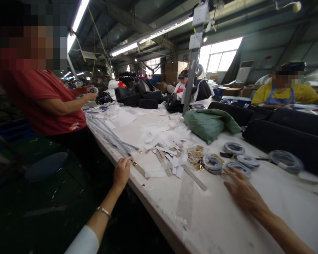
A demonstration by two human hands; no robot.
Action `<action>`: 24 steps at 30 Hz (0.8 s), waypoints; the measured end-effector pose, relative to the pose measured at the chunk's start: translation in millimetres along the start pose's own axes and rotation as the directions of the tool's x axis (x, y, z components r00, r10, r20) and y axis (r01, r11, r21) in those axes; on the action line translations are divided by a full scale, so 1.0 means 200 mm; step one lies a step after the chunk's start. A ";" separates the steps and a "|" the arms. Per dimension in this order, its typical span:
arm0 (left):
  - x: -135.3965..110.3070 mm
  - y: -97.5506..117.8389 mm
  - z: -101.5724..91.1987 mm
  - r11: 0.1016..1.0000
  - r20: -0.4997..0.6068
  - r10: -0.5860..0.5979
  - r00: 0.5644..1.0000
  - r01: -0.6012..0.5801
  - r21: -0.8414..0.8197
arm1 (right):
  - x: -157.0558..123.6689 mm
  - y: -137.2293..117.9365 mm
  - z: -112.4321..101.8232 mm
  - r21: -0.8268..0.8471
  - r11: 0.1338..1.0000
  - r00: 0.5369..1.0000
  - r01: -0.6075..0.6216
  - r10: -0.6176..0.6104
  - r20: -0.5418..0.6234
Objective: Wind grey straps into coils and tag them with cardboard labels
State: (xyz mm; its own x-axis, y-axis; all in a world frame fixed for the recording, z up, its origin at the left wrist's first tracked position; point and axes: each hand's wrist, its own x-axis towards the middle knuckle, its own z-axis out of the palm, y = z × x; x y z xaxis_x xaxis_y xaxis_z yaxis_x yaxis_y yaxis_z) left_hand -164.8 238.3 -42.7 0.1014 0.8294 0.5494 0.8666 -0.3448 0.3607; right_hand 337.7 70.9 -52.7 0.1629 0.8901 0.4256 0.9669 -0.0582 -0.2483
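Note:
My left hand [121, 173] is at the table's left edge, its fingers closed on the near end of a grey strap [113, 137]. Beside those fingers sits a small gold clasp [134, 163]. Several such straps stretch away along the edge. On the right, my right hand [245, 192] reaches over the table with fingers extended, the fingertips at the near rim of a coiled grey strap [240, 170]. Another coil [212, 164] with a gold hook [201, 166] lies just left of it, and more coils lie behind.
Paper and card strips [172, 155] litter the middle of the white table [159, 201]. A green sack [210, 123] and black bags [286, 141] stand beyond. A co-worker in a red shirt [50, 102] stands left, near a stool [46, 165]. A metal post [190, 77] rises behind.

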 end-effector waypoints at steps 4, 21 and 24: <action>0.19 -0.16 0.00 0.983 0.169 0.126 0.977 -0.146 0.110 | -0.01 -0.06 0.01 -0.012 1.000 0.996 -0.007 0.006 -0.086; 0.41 -0.15 -0.13 0.833 0.271 0.476 0.836 -0.528 0.165 | 0.00 -0.35 -0.05 0.173 0.979 0.992 0.104 -0.091 -0.085; 0.37 0.09 -0.13 0.780 0.324 0.569 0.756 -0.621 0.080 | 0.07 -0.60 -0.13 0.330 0.943 0.998 0.049 -0.031 -0.059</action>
State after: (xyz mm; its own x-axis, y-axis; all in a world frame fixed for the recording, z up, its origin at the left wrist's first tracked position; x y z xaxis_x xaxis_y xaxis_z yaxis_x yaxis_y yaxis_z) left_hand -154.9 281.8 23.4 0.7280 0.5733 0.3760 0.6518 -0.7488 -0.1203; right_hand 229.5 78.0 5.2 0.1439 0.8634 0.4836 0.8548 0.1378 -0.5004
